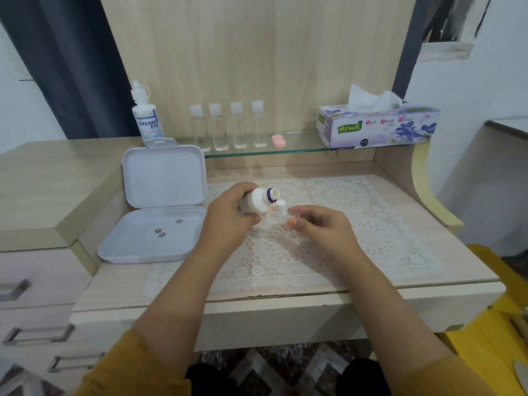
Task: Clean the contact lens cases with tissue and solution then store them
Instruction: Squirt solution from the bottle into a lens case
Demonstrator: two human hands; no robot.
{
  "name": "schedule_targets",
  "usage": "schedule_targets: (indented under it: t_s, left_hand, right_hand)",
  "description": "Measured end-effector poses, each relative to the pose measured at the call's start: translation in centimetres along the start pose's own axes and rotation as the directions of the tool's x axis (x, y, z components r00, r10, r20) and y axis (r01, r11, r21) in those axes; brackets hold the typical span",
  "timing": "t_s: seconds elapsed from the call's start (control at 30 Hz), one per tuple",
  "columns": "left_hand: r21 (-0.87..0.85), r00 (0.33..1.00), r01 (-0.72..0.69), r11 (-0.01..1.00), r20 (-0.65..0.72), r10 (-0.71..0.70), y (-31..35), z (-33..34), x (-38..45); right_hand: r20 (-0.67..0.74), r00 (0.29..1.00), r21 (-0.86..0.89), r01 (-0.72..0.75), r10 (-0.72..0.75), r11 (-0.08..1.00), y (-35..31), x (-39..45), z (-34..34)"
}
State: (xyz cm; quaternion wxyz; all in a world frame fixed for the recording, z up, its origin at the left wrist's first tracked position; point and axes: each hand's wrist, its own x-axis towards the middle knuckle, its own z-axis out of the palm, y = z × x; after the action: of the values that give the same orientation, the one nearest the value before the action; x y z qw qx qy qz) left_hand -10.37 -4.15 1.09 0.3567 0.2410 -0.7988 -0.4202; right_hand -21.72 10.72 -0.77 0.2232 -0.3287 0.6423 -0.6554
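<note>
My left hand (228, 217) grips a white solution bottle (257, 200), tipped to the right, its flip cap (273, 193) hanging open and its nozzle over a clear contact lens case (274, 218). My right hand (320, 227) pinches that case by its right end, just above the lace mat (357, 224). Two pink case caps (278, 140) lie on the glass shelf (300, 148). A purple tissue box (380, 127) with a tissue sticking out stands at the shelf's right end.
An open white storage box (160, 207) with three small dark discs in its base lies left of the mat. A second solution bottle (147, 115) and several clear small bottles (228, 125) stand at the back. Drawers (34, 295) are on the left.
</note>
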Motion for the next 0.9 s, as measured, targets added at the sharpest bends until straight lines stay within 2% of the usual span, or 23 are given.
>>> schedule_targets:
  t_s: [0.4,0.9]
  left_hand:
    - [0.040,0.992,-0.094,0.995,0.094,0.090,-0.22,0.73,-0.07]
    - [0.154,0.964,-0.266,0.952,0.043,0.263,0.29,0.67,-0.03]
  right_hand:
    - [0.015,0.999,-0.024,0.053,-0.052,0.998,-0.13,0.07,-0.09]
    - [0.015,0.998,-0.038,0.056,-0.055,0.998,-0.39,-0.14,-0.04]
